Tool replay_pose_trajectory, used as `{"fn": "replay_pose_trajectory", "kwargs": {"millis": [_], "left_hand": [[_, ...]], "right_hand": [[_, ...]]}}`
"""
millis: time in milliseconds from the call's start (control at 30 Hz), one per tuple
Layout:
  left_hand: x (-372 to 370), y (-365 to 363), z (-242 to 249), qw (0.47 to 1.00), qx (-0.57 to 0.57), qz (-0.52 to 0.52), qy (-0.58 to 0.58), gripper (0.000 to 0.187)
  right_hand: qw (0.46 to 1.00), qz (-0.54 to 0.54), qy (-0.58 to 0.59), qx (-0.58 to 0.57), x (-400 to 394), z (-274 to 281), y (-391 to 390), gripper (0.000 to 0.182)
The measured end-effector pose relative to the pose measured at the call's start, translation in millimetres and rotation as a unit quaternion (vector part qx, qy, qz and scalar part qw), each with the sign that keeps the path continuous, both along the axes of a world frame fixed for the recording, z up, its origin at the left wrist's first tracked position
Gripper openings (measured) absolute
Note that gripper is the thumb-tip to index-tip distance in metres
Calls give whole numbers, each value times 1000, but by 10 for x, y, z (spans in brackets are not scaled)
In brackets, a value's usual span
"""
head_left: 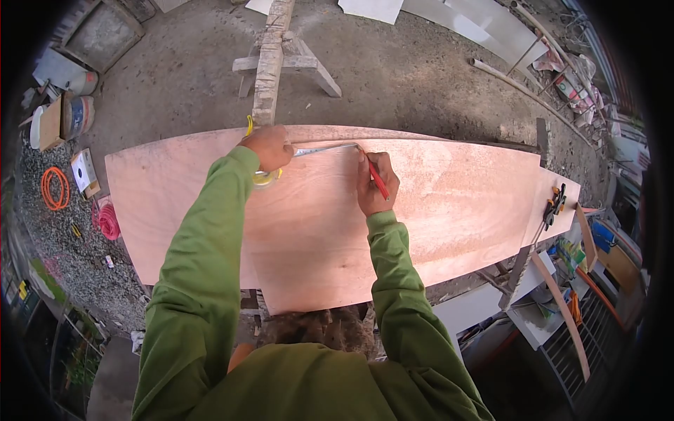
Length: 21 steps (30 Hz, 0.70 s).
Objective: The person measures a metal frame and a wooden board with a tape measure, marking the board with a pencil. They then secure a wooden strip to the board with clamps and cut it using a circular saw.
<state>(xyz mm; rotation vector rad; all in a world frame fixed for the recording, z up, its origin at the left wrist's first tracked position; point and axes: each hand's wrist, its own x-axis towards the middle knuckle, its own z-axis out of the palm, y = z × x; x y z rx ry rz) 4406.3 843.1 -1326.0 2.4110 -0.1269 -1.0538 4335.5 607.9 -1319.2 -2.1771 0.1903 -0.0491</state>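
Observation:
Across the work surface lies a reddish plywood sheet [316,231], with the edge of another sheet showing along its far side. My left hand [270,146] is closed on a tape measure [267,179]; its yellow-edged case shows partly below the hand. From there the thin metal blade [324,149] runs right along the plywood's far edge. My right hand [378,193] grips a red pencil [379,182], its fingertips close to the blade's end. The exact contact of the pencil's point is too small to make out.
A wooden sawhorse [270,70] stands beyond the sheet. Black clamps [554,207] sit at the right end. On the left are an orange hose coil [55,188], a pink string roll [108,219] and a bucket [78,116]. A pole [526,98] lies at far right.

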Motion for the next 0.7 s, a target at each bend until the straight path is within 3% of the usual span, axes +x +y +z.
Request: {"fn": "replay_pose_trajectory", "kwargs": {"millis": [500,700], "left_hand": [[-50,20,-77,999,-5,23,-28,27],[-53,20,-76,1000,-7,27,12,27]], "right_hand": [[1000,5,-3,3,12,20,-1,14],[1000,16,14,-3,30,17,-29,18]]}}
